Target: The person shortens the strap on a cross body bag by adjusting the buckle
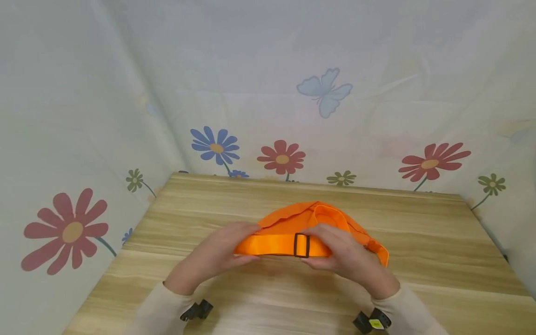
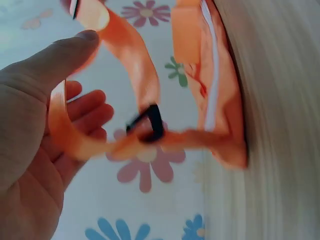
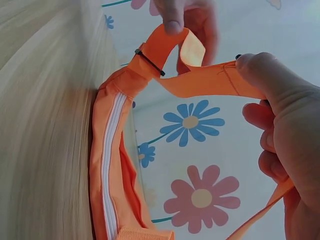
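An orange waist bag [image 1: 289,216] stands on the wooden table, its white zipper [image 3: 107,160] facing the person. Its orange strap [image 1: 272,244] is raised in front of the bag and stretched between both hands. My left hand [image 1: 213,251] pinches the strap at its left bend, thumb against the webbing in the left wrist view. My right hand [image 1: 349,253] pinches the strap beside a black slider buckle [image 1: 295,245]. Another black slider [image 3: 150,63] sits on the strap close to the bag's end. A strap loop rises behind the right hand.
The wood-grain table [image 1: 201,200] extends around the bag on all sides. A pale cloth backdrop [image 1: 251,107] with printed flowers and a butterfly hangs along its back and sides. Small black devices [image 1: 197,310] are worn on both wrists, over light sleeves [image 1: 161,309].
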The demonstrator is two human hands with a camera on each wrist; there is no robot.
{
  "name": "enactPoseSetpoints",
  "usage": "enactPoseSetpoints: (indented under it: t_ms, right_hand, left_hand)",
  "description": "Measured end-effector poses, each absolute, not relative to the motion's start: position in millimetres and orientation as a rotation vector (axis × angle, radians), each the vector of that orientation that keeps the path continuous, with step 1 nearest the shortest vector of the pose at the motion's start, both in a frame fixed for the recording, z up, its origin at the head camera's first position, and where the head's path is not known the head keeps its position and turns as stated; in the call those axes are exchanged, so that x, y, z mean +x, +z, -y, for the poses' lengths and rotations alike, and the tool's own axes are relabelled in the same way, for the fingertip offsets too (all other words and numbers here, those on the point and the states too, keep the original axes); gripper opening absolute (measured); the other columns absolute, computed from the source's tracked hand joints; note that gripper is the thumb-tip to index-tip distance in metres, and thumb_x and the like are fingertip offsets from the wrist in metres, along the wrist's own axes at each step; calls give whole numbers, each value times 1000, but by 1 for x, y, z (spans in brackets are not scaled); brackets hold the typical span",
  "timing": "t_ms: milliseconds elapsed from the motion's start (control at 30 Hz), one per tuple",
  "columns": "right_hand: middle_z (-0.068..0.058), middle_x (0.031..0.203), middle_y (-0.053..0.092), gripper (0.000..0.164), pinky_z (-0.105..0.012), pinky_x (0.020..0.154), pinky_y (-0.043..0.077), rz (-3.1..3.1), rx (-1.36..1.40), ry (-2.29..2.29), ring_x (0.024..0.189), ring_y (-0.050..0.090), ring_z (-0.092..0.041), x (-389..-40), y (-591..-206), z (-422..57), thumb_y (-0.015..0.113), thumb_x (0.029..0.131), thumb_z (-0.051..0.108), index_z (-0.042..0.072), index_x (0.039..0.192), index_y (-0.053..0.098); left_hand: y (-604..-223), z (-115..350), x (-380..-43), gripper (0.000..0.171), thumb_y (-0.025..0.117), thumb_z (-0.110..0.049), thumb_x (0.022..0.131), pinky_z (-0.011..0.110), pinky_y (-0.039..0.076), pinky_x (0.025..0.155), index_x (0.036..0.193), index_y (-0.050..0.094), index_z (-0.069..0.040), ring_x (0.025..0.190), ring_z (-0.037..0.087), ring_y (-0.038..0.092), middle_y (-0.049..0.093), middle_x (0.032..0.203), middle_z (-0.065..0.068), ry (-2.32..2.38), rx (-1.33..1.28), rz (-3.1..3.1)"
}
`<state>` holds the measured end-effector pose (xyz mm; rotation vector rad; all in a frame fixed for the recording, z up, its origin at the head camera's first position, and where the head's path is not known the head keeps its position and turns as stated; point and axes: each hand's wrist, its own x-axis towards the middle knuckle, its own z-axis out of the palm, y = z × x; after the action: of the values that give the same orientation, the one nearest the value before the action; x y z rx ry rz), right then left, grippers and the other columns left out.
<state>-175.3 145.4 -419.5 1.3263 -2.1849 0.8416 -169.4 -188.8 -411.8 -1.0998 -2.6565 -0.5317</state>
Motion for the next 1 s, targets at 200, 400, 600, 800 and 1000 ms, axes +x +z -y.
enactPoseSetpoints:
  t_ms: [200,400,600,800,1000]
  right_hand:
    - [-1,109,74,57,-23,83,62,2171,1340,854,92,67,-14,-175,-420,-139,97,80,18,9,129,68]
    - [0,110,74,55,-22,85,63,2125,1342,816,93,69,-13,-174,-418,-132,96,84,25,8,128,68]
    - [0,113,74,50,-25,87,64,2143,1341,741,95,70,-13,-174,-418,-136,84,95,39,8,131,68]
    - [3,107,70,50,-20,76,61,2222,1272,560,83,62,-8,-174,-421,-150,71,101,51,11,130,70]
    - [4,102,64,44,-12,67,51,2191,1306,531,73,52,-5,-176,-421,-154,72,102,47,11,128,71]
  left_hand:
    - [-400,154,-164,64,91,-44,87,40,64,99,136,70,-9,112,22,75,78,127,4,-343,-1151,2591]
    - [-399,127,-163,64,91,-47,86,35,65,93,134,71,-10,104,19,76,79,123,2,-278,-1120,2586]
    - [-399,124,-165,48,91,-36,89,32,65,92,127,74,-11,99,16,75,81,118,0,-334,-1143,2584]
    - [-394,134,-164,47,92,-37,87,35,65,91,122,77,-9,93,17,77,82,109,1,-179,-1110,2586]
    - [-392,136,-162,51,90,-38,90,37,65,97,128,75,-9,102,19,78,81,116,3,-81,-1114,2591]
